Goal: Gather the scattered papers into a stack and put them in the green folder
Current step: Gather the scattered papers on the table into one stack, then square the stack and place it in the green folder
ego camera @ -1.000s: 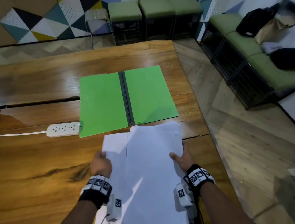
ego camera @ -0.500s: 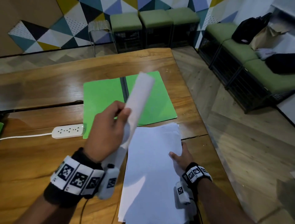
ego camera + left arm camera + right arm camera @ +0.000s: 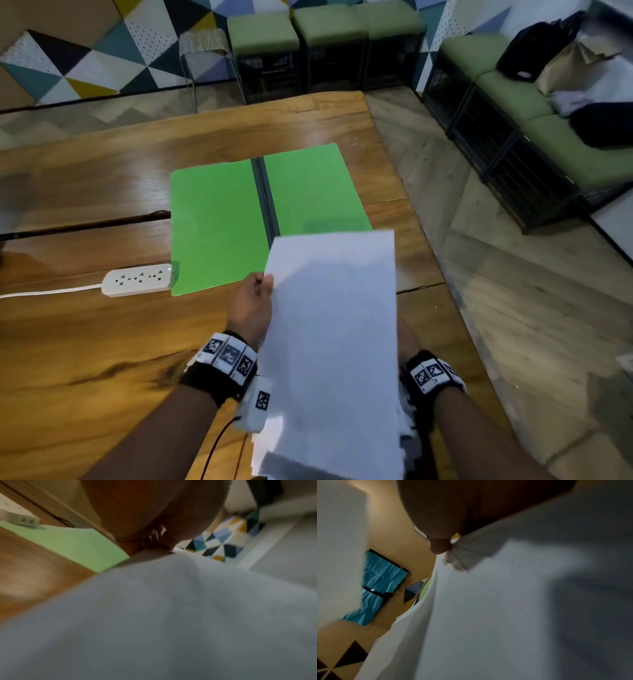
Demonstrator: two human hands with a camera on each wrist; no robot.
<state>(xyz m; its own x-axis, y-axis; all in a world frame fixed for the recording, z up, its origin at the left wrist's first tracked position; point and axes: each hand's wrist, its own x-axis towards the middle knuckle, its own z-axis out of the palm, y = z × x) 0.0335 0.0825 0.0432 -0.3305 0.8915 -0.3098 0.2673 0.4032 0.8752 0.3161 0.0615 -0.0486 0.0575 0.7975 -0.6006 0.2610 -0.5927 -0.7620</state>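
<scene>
Right hand point(image 3: 462, 507) pinching white papers point(image 3: 513, 608) at its thumb tip, sheets fanning below the fingers, blue panel point(image 3: 382, 586) beyond, lower left.

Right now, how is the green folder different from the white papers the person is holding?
The green folder lies open and flat on the wooden table; the stack of papers is lifted and tilted, its far edge over the folder's near right corner. Nobody touches the folder, while the left hand grips the papers' left edge and the right hand pinches their other side. The folder is bright green with a dark spine; the papers are plain white. Both are thin and rectangular.
</scene>
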